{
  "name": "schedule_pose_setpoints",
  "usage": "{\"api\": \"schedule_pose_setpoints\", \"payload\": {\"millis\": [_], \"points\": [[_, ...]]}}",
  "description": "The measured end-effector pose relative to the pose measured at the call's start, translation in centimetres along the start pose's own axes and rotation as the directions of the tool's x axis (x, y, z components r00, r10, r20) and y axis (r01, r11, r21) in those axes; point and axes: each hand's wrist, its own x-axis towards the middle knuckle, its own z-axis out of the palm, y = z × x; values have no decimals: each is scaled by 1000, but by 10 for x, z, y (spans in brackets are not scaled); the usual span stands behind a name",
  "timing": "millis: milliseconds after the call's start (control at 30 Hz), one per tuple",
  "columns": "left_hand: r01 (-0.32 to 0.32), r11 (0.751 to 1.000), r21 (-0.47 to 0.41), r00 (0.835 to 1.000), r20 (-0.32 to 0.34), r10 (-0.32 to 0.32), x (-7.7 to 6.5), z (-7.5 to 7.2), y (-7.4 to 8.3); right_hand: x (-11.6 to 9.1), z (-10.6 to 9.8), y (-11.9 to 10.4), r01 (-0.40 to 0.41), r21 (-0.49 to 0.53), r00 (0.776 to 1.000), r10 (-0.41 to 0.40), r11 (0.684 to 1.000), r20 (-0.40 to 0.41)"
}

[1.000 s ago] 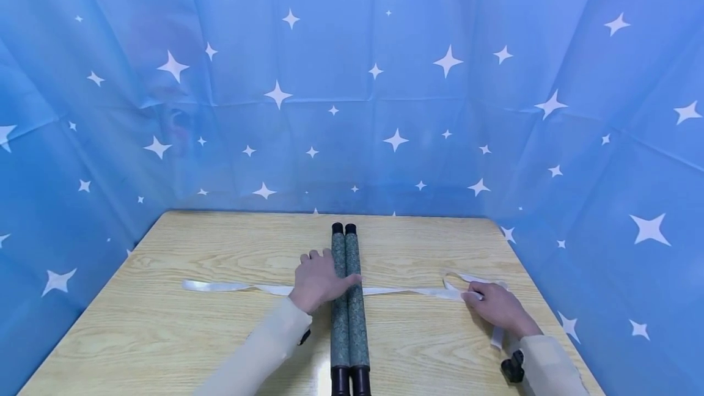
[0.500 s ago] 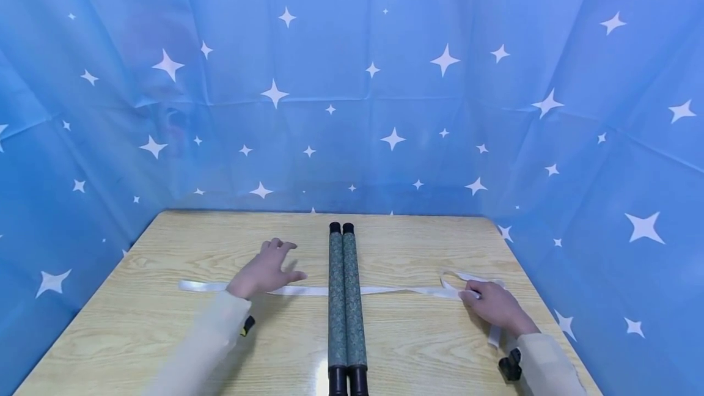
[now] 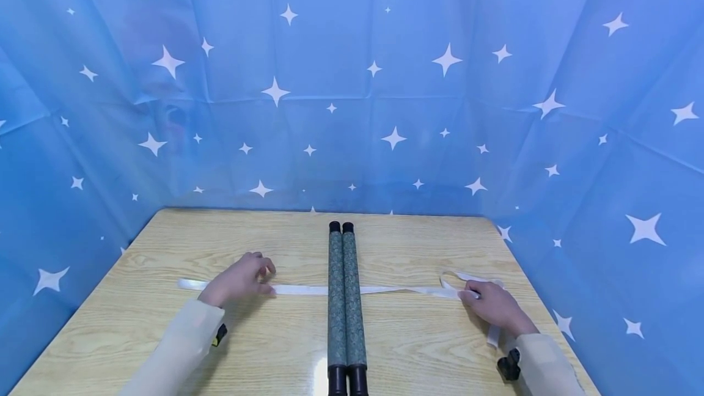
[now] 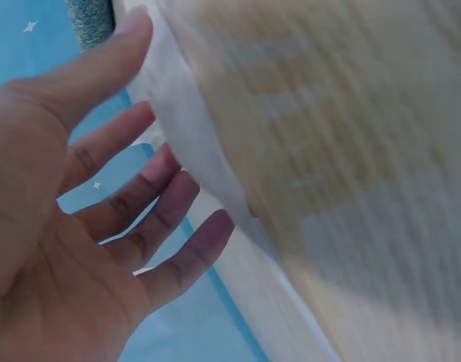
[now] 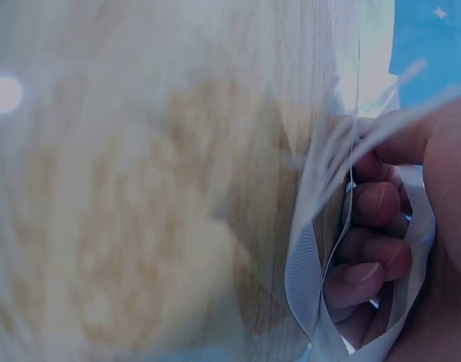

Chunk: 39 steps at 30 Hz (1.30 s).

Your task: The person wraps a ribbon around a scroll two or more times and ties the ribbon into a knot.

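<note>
Two slim rolled scrolls [image 3: 345,298], green patterned with dark end knobs, lie side by side pointing away from me. A white ribbon [image 3: 302,290] runs crosswise beneath them, out to both sides. Left of the scrolls, my left hand [image 3: 242,277] is low over the ribbon. In the left wrist view its fingers [image 4: 158,219] are spread and loosely bent, thumb apart, fingertips right at the ribbon [image 4: 185,105]. On the right side, my right hand [image 3: 495,307] pinches the ribbon between thumb and fingers; a loop [image 5: 419,234] of it passes across the palm.
The wood-grain table [image 3: 418,347] reaches back to a blue curtain [image 3: 330,66] with white stars, which also hangs along both sides. A loose ribbon end [image 3: 493,336] hangs below my right hand. Black wrist cameras [image 3: 509,365] sit at my cuffs.
My left hand has lifted off the scrolls and moved left along the ribbon, its fingers bending inward. The right hand keeps its place with the ribbon.
</note>
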Motion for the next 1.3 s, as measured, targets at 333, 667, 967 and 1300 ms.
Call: {"api": "schedule_pose_setpoints", "payload": {"millis": [333, 667, 967, 1300], "points": [[-113, 991, -67, 994, -10, 112, -10, 1, -9, 0, 0, 2, 2, -2, 1000, -2, 1000, -8], [-15, 975, -221, 999, 30, 22, -16, -10, -12, -2, -15, 3, -28, 152, 998, 20, 988, 56], [-2, 973, -230, 999, -50, -10, -26, -24, -26, -4, -39, 2, -12, 169, 1000, 8, 986, 24], [47, 978, -201, 984, -159, -80, -41, -42, -48, -9, -59, 13, 31, 176, 999, -28, 984, -22]]}}
